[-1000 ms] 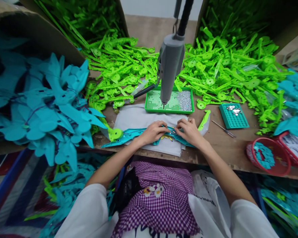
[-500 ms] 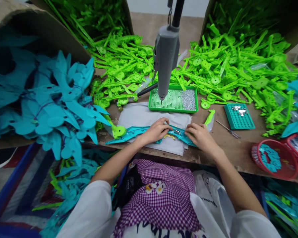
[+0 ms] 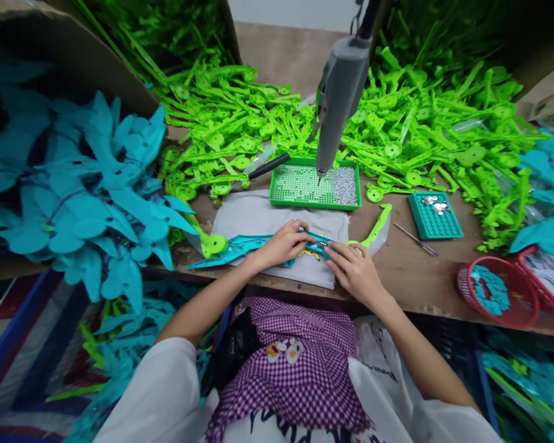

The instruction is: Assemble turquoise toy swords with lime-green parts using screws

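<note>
A long turquoise plastic part (image 3: 244,245) lies across a folded grey cloth (image 3: 258,211), with a lime green round-ended piece (image 3: 215,245) at its left end. My left hand (image 3: 287,243) is closed on the middle of this part. The fingers of my right hand (image 3: 353,267) press on it further right, beside a small dark recess; the fingertips partly hide that spot. Beyond my right hand a lime green arm piece (image 3: 377,226) sticks out. An electric screwdriver (image 3: 339,104) hangs above, over a green tray (image 3: 295,205) of small screws.
Lime green parts (image 3: 425,129) are heaped along the back. Turquoise parts (image 3: 120,178) pile up at left. To the right are a teal tray (image 3: 436,227) with shiny discs, a thin screwdriver (image 3: 415,239) and a red basket (image 3: 466,289) holding small turquoise pieces.
My right hand has moved left along the turquoise part, uncovering more of the lime green arm piece. The hanging screwdriver has swung to the right. The view has shifted slightly.
</note>
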Action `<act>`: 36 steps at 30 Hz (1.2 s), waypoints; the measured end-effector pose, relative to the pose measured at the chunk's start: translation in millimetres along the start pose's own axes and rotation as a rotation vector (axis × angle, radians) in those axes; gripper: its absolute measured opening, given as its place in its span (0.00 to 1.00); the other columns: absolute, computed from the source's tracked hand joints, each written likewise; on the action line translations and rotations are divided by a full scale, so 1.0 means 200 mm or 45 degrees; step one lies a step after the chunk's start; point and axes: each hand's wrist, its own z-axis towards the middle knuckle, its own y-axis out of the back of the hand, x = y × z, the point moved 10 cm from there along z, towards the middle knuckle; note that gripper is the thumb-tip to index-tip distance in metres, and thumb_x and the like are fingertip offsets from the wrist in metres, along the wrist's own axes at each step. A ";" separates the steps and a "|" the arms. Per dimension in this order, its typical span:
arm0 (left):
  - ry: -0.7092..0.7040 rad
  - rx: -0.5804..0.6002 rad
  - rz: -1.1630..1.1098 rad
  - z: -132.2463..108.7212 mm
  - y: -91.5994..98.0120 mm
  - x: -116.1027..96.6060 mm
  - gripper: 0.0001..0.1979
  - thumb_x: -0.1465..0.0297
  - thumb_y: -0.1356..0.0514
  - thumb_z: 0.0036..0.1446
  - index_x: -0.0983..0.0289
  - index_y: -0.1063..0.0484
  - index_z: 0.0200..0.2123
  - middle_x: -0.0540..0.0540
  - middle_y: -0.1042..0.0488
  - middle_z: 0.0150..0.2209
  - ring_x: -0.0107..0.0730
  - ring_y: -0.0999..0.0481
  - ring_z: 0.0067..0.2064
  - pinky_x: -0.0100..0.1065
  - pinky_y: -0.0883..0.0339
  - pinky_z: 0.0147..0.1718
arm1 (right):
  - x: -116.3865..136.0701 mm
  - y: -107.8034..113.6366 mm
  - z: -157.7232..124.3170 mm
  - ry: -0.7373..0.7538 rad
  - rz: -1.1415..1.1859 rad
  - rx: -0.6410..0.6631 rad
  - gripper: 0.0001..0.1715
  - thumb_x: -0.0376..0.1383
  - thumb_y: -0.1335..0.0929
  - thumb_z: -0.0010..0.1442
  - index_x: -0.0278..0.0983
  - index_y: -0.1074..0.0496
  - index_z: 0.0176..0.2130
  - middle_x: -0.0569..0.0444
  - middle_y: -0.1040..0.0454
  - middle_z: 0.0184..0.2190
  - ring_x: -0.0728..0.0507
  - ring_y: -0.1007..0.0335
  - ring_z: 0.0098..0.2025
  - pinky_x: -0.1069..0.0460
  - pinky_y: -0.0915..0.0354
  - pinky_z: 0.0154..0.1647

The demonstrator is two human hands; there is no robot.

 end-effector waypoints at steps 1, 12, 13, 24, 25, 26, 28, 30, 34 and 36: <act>0.002 0.000 -0.011 0.00 0.00 0.00 0.12 0.73 0.47 0.62 0.62 0.25 0.44 0.58 0.33 0.46 0.36 0.32 0.47 0.41 0.35 0.49 | 0.01 -0.02 0.00 0.008 0.028 -0.002 0.19 0.38 0.40 0.67 0.40 0.32 0.55 0.49 0.28 0.54 0.43 0.31 0.53 0.43 0.45 0.56; 0.017 0.048 -0.098 0.00 0.01 0.01 0.12 0.70 0.48 0.64 0.61 0.27 0.46 0.57 0.32 0.46 0.35 0.32 0.48 0.40 0.36 0.51 | -0.02 -0.08 -0.05 0.035 -0.011 0.019 0.24 0.35 0.41 0.67 0.38 0.38 0.61 0.47 0.32 0.58 0.43 0.34 0.57 0.43 0.42 0.60; 0.022 0.058 -0.114 0.00 0.01 0.01 0.12 0.70 0.48 0.64 0.62 0.27 0.46 0.58 0.31 0.46 0.35 0.31 0.48 0.40 0.36 0.51 | -0.01 -0.08 -0.05 0.060 -0.036 0.035 0.24 0.34 0.42 0.67 0.38 0.38 0.60 0.48 0.32 0.58 0.43 0.34 0.57 0.42 0.43 0.60; 0.006 0.140 -0.194 0.01 0.01 0.08 0.10 0.71 0.43 0.61 0.60 0.24 0.43 0.56 0.28 0.47 0.34 0.27 0.48 0.40 0.32 0.49 | -0.01 -0.12 -0.08 0.188 -0.020 0.042 0.25 0.31 0.41 0.66 0.39 0.38 0.61 0.47 0.31 0.57 0.42 0.34 0.58 0.41 0.41 0.61; -0.005 0.114 -0.185 0.01 0.02 0.08 0.09 0.71 0.43 0.61 0.60 0.24 0.43 0.57 0.28 0.47 0.34 0.27 0.48 0.40 0.32 0.49 | -0.01 -0.12 -0.08 0.177 -0.016 0.038 0.25 0.31 0.41 0.66 0.39 0.37 0.61 0.48 0.30 0.56 0.42 0.34 0.57 0.41 0.41 0.62; -0.017 0.089 -0.171 0.00 0.03 0.07 0.09 0.71 0.43 0.62 0.61 0.24 0.43 0.57 0.28 0.47 0.34 0.27 0.48 0.40 0.32 0.49 | -0.01 -0.12 -0.08 0.164 -0.015 0.039 0.24 0.31 0.41 0.66 0.39 0.37 0.60 0.48 0.30 0.56 0.43 0.33 0.57 0.41 0.41 0.61; -0.042 0.055 -0.140 -0.01 0.03 0.05 0.10 0.70 0.44 0.62 0.62 0.24 0.42 0.58 0.29 0.48 0.34 0.27 0.47 0.39 0.31 0.47 | -0.01 -0.12 -0.08 0.142 -0.025 0.045 0.23 0.31 0.41 0.66 0.39 0.35 0.59 0.49 0.30 0.56 0.43 0.33 0.57 0.42 0.41 0.61; -0.051 0.046 -0.108 -0.02 0.03 0.04 0.10 0.69 0.45 0.63 0.62 0.25 0.42 0.59 0.30 0.48 0.33 0.27 0.45 0.37 0.30 0.46 | -0.01 -0.11 -0.07 0.133 -0.036 0.037 0.22 0.31 0.41 0.66 0.38 0.34 0.58 0.49 0.30 0.56 0.43 0.32 0.56 0.42 0.40 0.61; -0.053 0.058 -0.077 -0.02 0.02 0.04 0.10 0.69 0.46 0.64 0.62 0.25 0.41 0.58 0.32 0.49 0.32 0.27 0.45 0.37 0.30 0.45 | -0.01 -0.08 -0.07 0.127 0.003 -0.010 0.22 0.33 0.41 0.66 0.37 0.35 0.58 0.47 0.28 0.54 0.43 0.31 0.56 0.42 0.40 0.61; -0.059 0.057 -0.077 -0.01 0.02 0.04 0.10 0.70 0.46 0.63 0.62 0.25 0.40 0.58 0.31 0.48 0.32 0.27 0.45 0.38 0.30 0.46 | -0.01 -0.07 -0.06 0.111 0.008 -0.020 0.22 0.34 0.40 0.66 0.36 0.35 0.59 0.46 0.29 0.55 0.43 0.31 0.56 0.43 0.40 0.61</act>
